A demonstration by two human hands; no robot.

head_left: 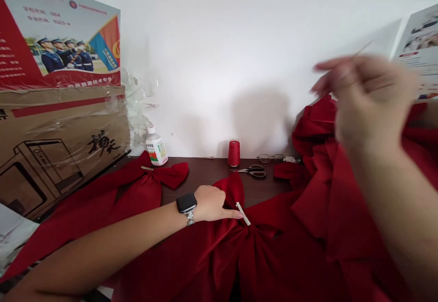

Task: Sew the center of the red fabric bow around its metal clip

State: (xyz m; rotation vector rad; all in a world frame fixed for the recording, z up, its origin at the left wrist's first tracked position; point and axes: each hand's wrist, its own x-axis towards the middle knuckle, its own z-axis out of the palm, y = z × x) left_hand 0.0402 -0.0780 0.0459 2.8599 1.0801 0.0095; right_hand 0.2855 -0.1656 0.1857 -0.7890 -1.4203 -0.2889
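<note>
A large red fabric bow (260, 252) lies gathered at its middle, where a pale clip (243, 214) sits across the folds. My left hand (208, 201), with a watch on the wrist, is closed on the bow's gathered part, the thumb against the clip. My right hand (369, 87) is raised high at the right, blurred by motion, its fingers pinched together. A thin needle (363, 48) sticks up from the pinch; any thread on it is too fine to make out. Behind the bow stands a cone of red thread (234, 153) with several needles in its top.
Black-handled scissors (255, 171) and eyeglasses (270, 158) lie near the wall. A white bottle (156, 147) stands behind another red bow (153, 176). Cardboard boxes (68, 133) rise at the left; red fabric (318, 179) is heaped at the right.
</note>
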